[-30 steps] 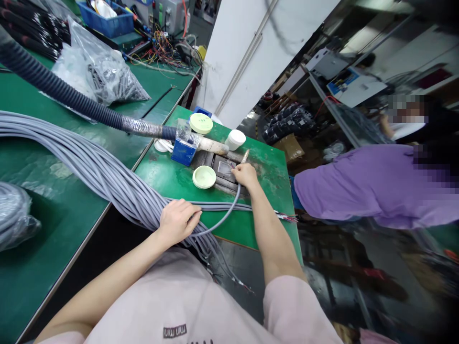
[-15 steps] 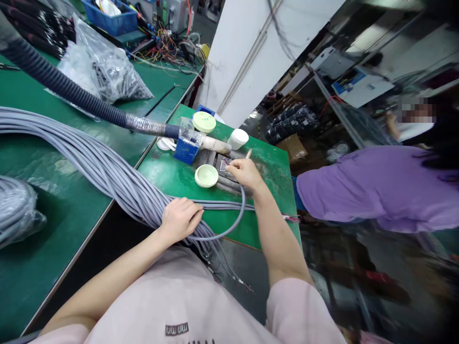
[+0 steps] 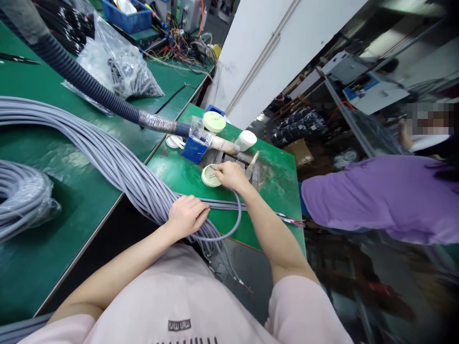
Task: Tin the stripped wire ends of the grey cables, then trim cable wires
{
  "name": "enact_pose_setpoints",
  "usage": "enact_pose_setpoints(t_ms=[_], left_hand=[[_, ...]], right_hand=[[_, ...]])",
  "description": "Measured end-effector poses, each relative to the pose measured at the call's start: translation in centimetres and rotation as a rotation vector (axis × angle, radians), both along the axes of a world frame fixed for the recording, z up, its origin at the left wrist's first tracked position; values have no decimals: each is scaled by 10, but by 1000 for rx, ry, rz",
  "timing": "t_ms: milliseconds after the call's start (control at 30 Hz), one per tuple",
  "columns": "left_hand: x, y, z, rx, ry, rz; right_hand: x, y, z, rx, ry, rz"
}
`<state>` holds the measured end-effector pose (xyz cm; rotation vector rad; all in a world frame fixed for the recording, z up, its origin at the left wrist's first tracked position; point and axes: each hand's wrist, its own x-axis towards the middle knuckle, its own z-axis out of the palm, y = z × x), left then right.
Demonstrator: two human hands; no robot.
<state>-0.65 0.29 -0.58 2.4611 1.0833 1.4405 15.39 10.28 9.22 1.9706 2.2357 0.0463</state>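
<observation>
My left hand is closed over a thick bundle of grey cables that runs from the left bench across my lap. My right hand pinches the end of one grey cable, which loops back to the bundle. Its bare wire tips hang over a shallow pale green dish on the small green table. Just right of that hand lie a metal solder pot and a small tool.
A dark corrugated hose ends in a nozzle over a blue box. Two round lidded pots stand behind. A bagged cable coil lies left. A person in purple bends at the right.
My right hand has moved left from the metal pot to the pale green dish, carrying the cable end. The left hand stays on the bundle.
</observation>
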Motion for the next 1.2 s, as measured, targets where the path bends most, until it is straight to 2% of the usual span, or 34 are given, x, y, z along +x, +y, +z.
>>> enact_pose_setpoints(t_ms=[133,233,300,433,533,800,1200], left_hand=[[0,0,-1,-3,-4,-1],[0,0,-1,-6,-9,-3],[0,0,0,-6,-12,-6],[0,0,4,-3,-22,-10],[0,0,7,2,-31,-9],[0,0,7,-4,-25,-7],[0,-1,7,-23,-25,-12]], right_hand=[[8,-1,7,35,42,6],[32,2,15,129,190,-27],[54,8,16,171,291,-105],[91,21,5,175,379,-263],[107,29,-9,176,367,-327],[113,40,-24,143,288,-399],[107,43,-24,110,235,-414]])
